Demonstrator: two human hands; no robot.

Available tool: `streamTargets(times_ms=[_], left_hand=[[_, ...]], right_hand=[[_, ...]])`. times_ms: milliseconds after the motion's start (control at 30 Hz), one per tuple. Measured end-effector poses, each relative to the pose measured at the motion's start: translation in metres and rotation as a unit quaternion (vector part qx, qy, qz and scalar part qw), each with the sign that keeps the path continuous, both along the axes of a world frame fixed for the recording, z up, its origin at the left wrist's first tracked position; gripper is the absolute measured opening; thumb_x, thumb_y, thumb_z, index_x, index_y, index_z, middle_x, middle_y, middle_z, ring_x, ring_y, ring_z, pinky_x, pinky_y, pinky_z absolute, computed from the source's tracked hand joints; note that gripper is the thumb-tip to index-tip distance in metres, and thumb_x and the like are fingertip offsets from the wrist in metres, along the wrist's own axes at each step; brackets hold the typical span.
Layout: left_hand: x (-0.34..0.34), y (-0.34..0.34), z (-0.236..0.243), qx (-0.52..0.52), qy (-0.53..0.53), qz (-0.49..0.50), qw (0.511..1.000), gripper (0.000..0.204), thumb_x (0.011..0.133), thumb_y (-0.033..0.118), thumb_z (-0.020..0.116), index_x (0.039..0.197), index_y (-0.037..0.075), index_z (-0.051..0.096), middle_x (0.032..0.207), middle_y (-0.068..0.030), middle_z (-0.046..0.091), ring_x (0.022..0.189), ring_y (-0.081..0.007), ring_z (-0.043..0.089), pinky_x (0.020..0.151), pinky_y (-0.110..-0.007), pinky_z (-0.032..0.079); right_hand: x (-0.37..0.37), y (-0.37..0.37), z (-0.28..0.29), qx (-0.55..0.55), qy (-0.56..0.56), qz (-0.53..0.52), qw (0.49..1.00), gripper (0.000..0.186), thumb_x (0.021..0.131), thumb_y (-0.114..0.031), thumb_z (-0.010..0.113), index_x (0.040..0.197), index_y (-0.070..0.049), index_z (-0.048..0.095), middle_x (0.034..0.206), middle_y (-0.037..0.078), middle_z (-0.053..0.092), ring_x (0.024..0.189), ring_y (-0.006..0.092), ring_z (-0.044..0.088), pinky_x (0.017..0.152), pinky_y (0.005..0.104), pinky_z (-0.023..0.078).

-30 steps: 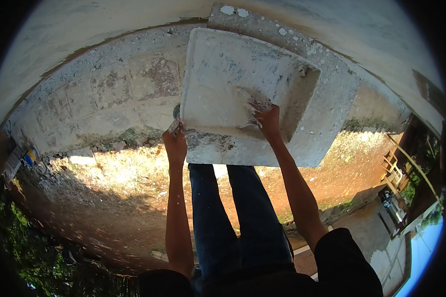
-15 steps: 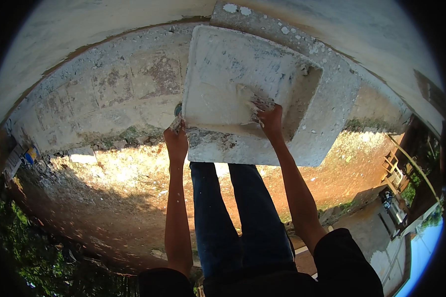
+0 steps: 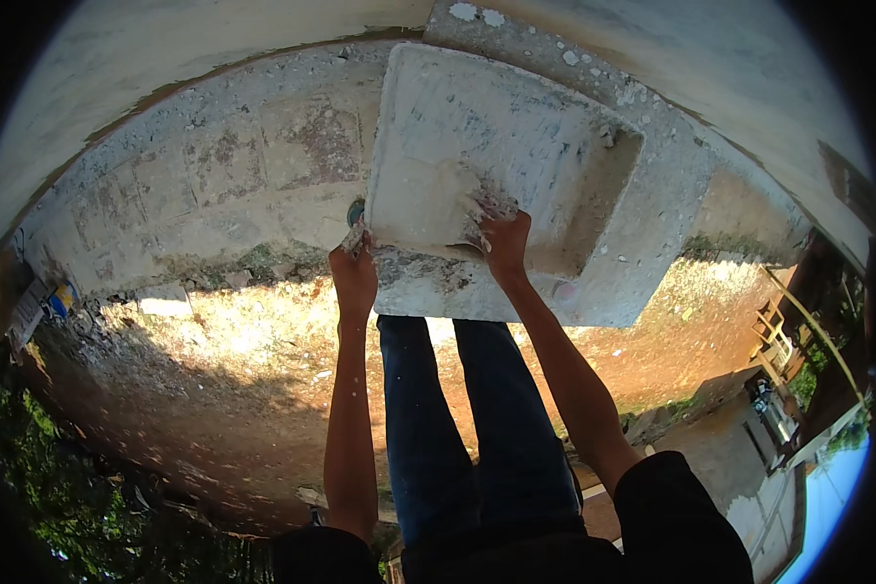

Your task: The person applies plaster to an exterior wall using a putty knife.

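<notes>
Two bare hands, one basin, one slab under or around it. The basin (image 3: 555, 112) is shallow, pale, roughly four-sided, in front of the person, with blue-grey scuffs across its far half. Concrete slab (image 3: 594, 302) shows along the near side and to the right. One pale smear (image 3: 423, 200) on the basin floor, left of the right hand. One small round greenish thing (image 3: 356, 211) just outside the left rim, partly hidden, kind unclear. Two legs in blue jeans (image 3: 423, 428) below the slab's near edge; two dark sleeves (image 3: 686, 506). One wooden frame (image 3: 774, 336) far right, on the ground.

Pose: both forearms run up from the lower edge. Right arm slants inward, its hand (image 3: 504, 241) low over the basin's near half, fingers (image 3: 494, 202) pointing away, caked in whitish paste, at the basin floor. Fairly narrow; cannot tell if they hold anything. Left arm nearly straight up, hand (image 3: 353, 273) at the basin's near left corner, fingers (image 3: 354, 237) also whitened, bunched narrow by the rim; gripping or only resting, cannot tell.
</notes>
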State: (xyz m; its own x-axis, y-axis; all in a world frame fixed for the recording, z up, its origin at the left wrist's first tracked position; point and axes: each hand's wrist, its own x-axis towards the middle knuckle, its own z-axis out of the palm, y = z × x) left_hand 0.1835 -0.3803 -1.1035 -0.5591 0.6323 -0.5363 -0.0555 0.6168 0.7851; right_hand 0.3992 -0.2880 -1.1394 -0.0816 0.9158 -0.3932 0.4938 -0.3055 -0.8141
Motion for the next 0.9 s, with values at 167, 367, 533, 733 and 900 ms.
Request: streamTargets(times_ms=[167, 367, 533, 733, 900], left_hand=[[-0.001, 0.001, 0.000, -0.053, -0.040, -0.023, 0.998, 0.025, 0.090, 0.004, 0.051, 0.112, -0.006, 0.054, 0.097, -0.0165, 0.063, 0.091, -0.0206, 0.061, 0.079, -0.034, 0.047], [-0.002, -0.001, 0.000, -0.008, 0.009, -0.026, 1.000, 0.023, 0.090, 0.005, 0.051, 0.108, -0.007, 0.055, 0.093, -0.0166, 0.064, 0.087, -0.0194, 0.060, 0.077, -0.031, 0.046], [-0.003, -0.002, 0.000, -0.001, -0.002, -0.020, 1.000, 0.022, 0.091, 0.009, 0.052, 0.104, -0.007, 0.057, 0.083, -0.0135, 0.063, 0.072, -0.0160, 0.056, 0.066, -0.031, 0.044], [0.000, 0.002, 0.003, -0.018, -0.014, -0.017, 1.000, 0.021, 0.091, 0.011, 0.052, 0.101, -0.007, 0.058, 0.073, -0.0101, 0.059, 0.060, -0.0131, 0.048, 0.056, -0.032, 0.040], [-0.004, -0.008, -0.009, 0.080, 0.076, -0.019, 0.994, 0.022, 0.091, 0.011, 0.053, 0.099, -0.008, 0.058, 0.066, -0.0089, 0.056, 0.056, -0.0121, 0.045, 0.053, -0.032, 0.039]], right_hand=[[-0.003, 0.008, 0.008, -0.029, 0.103, -0.060, 0.992, 0.019, 0.071, 0.007, 0.063, 0.084, 0.004, 0.050, 0.069, 0.001, 0.050, 0.065, 0.0077, 0.047, 0.052, 0.0245, 0.040], [-0.036, 0.019, 0.038, -0.080, -0.043, -0.015, 0.996, 0.021, 0.065, 0.004, 0.064, 0.084, 0.011, 0.057, 0.071, 0.011, 0.062, 0.062, 0.0164, 0.057, 0.057, 0.0307, 0.046], [-0.069, 0.020, 0.068, 0.012, -0.016, 0.008, 1.000, 0.021, 0.065, 0.001, 0.066, 0.084, 0.009, 0.060, 0.075, 0.016, 0.065, 0.065, 0.0216, 0.062, 0.061, 0.0326, 0.048], [-0.095, 0.031, 0.064, 0.071, -0.080, 0.062, 0.992, 0.021, 0.064, -0.001, 0.063, 0.081, 0.010, 0.060, 0.066, 0.021, 0.062, 0.058, 0.0237, 0.061, 0.057, 0.0348, 0.047], [-0.100, 0.033, 0.074, 0.029, -0.061, 0.043, 0.997, 0.018, 0.064, -0.001, 0.064, 0.076, 0.011, 0.060, 0.065, 0.022, 0.061, 0.057, 0.0250, 0.061, 0.058, 0.0349, 0.047]])
